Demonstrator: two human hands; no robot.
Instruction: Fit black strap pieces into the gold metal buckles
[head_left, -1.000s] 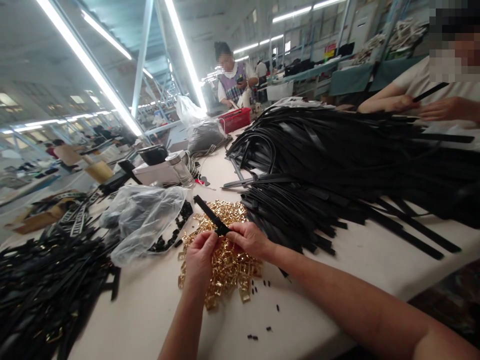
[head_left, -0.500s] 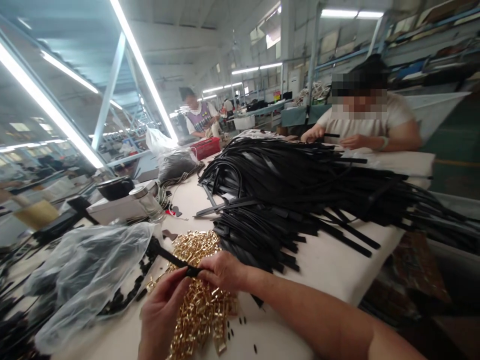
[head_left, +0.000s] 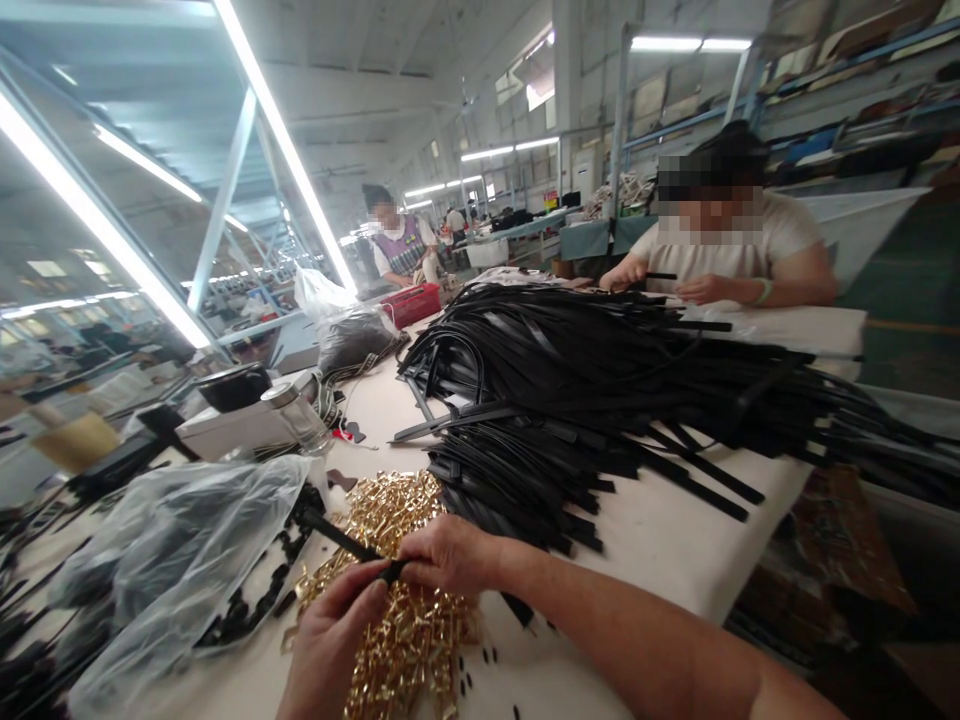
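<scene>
A narrow black strap [head_left: 341, 538] is pinched between my two hands, its free end pointing up and to the left. My left hand [head_left: 337, 610] is closed on it from below, thumb and fingers together near the strap's lower end. From the other side, my right hand [head_left: 448, 555] grips the same end, the fingertips of both hands almost meeting. Whether a small fitting sits on the strap there is hidden by the fingers. Right beneath the hands lies a heap of shiny gold metal buckles [head_left: 397, 640].
A large pile of black straps [head_left: 570, 350] covers the table [head_left: 652, 530] beyond. On the left lie a clear plastic bag [head_left: 180, 560] and small black pieces [head_left: 255, 605]; a glass jar [head_left: 300, 415] stands behind. Across the table a co-worker [head_left: 727, 230] handles a strap.
The view has tilted slightly, so the scene sits a little lower. Both hands remain on the strap, with my left hand shifted slightly right and down.
</scene>
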